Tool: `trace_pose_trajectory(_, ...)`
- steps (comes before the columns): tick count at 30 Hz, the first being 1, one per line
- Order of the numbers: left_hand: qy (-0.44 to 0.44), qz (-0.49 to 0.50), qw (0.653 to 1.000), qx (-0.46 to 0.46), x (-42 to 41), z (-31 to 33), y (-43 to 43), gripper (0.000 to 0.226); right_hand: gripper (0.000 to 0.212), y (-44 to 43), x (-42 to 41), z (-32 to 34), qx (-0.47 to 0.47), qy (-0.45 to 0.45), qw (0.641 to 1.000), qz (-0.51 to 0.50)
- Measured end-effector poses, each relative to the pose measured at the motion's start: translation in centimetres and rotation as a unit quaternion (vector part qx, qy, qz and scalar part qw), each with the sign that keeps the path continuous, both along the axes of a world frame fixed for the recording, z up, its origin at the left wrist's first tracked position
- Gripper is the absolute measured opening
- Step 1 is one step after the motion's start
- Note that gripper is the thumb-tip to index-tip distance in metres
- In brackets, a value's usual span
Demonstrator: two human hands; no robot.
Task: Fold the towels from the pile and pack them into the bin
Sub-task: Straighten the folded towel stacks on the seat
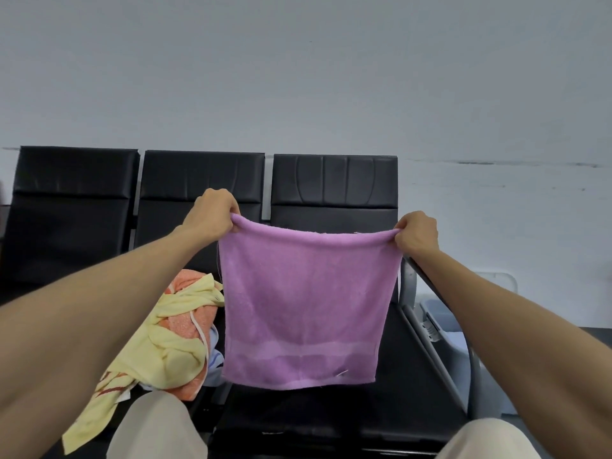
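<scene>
A purple towel (303, 303) hangs in the air, folded over at its top edge, above the black seat of the right-hand chair. My left hand (212, 215) pinches its upper left corner and my right hand (416, 234) pinches its upper right corner, stretching the top edge between them. The pile of towels (175, 339), yellow, orange and pale blue, lies crumpled on the middle seat at the lower left. The bin (445, 323), pale grey-blue, stands on the floor to the right of the chairs, partly hidden by my right forearm.
A row of three black padded chairs (334, 190) stands against a white wall. A grey metal armrest (410, 293) runs between the right seat and the bin. My knees in beige trousers (159, 429) show at the bottom.
</scene>
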State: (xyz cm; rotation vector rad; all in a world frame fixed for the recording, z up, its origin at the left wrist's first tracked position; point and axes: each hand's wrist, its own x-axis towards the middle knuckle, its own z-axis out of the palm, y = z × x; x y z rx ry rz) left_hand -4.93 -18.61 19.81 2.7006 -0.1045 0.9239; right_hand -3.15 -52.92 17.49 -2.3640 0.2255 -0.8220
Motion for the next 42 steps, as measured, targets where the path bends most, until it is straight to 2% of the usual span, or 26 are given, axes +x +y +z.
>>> trace_pose_trajectory(3, 0.012, -0.009, 1.0, -0.014, -0.4, 0.5, 0.4, 0.008, 0.027, 0.0, -0.5, 0.9, 0.033, -0.004, 0.999, 0.034)
trace_pose_trajectory(6, 0.075, -0.042, 0.994, -0.064, -1.0, 1.6, 0.8, 0.012, 0.011, -0.6, -1.0, 1.8, 0.1, 0.01, 0.992, 0.075)
trace_pose_trajectory(8, 0.13, -0.088, 0.975, -0.159, -2.0, 2.6, 0.9, 0.015, 0.011, -1.2, -1.5, 2.3, 0.159, 0.017, 0.981, 0.11)
trace_pose_trajectory(10, 0.155, -0.14, 0.94, -0.27, -2.8, 3.3, 1.2, 0.017, 0.014, -1.6, -1.7, 2.5, 0.203, 0.021, 0.971, 0.128)
trace_pose_trajectory(12, 0.152, -0.17, 0.909, -0.348, -3.2, 3.9, 1.5, 0.023, 0.016, -1.8, -1.7, 2.9, 0.224, 0.014, 0.967, 0.123)
trace_pose_trajectory(14, 0.128, -0.169, 0.894, -0.394, -3.0, 4.2, 1.7, 0.029, 0.024, -2.0, -1.6, 3.3, 0.232, -0.011, 0.967, 0.099)
trace_pose_trajectory(16, 0.092, -0.15, 0.905, -0.388, -2.6, 4.3, 1.9, 0.028, 0.032, -2.1, -1.5, 3.8, 0.237, -0.038, 0.968, 0.077)
trace_pose_trajectory(19, 0.047, -0.109, 0.946, -0.302, -1.7, 4.0, 1.5, 0.024, 0.028, -2.2, -0.8, 4.0, 0.234, -0.059, 0.968, 0.072)
trace_pose_trajectory(22, 0.013, -0.069, 0.966, -0.249, -0.6, 2.8, 0.6, 0.026, 0.02, -1.9, 0.0, 3.3, 0.217, -0.062, 0.972, 0.066)
trace_pose_trajectory(26, 0.045, -0.05, 0.96, -0.271, 2.4, -0.7, -0.7, 0.016, 0.008, -1.9, 2.6, 0.0, 0.24, -0.039, 0.968, 0.062)
trace_pose_trajectory(29, 0.076, -0.047, 0.94, -0.328, 5.5, -4.3, -1.0, 0.014, 0.014, -2.5, 5.1, -3.2, 0.28, -0.024, 0.956, 0.079)
trace_pose_trajectory(32, 0.099, -0.057, 0.932, -0.344, 8.6, -8.9, -1.2, 0.012, 0.013, -3.4, 8.0, -6.9, 0.282, 0.009, 0.955, 0.089)
trace_pose_trajectory(35, 0.123, -0.071, 0.93, -0.339, 10.5, -13.9, -1.3, 0.01, 0.009, -3.9, 10.2, -11.2, 0.286, 0.042, 0.952, 0.104)
trace_pose_trajectory(42, 0.156, -0.107, 0.952, -0.241, 11.3, -23.7, -0.7, 0.008, 0.026, -3.8, 11.0, -19.5, 0.306, 0.113, 0.931, 0.162)
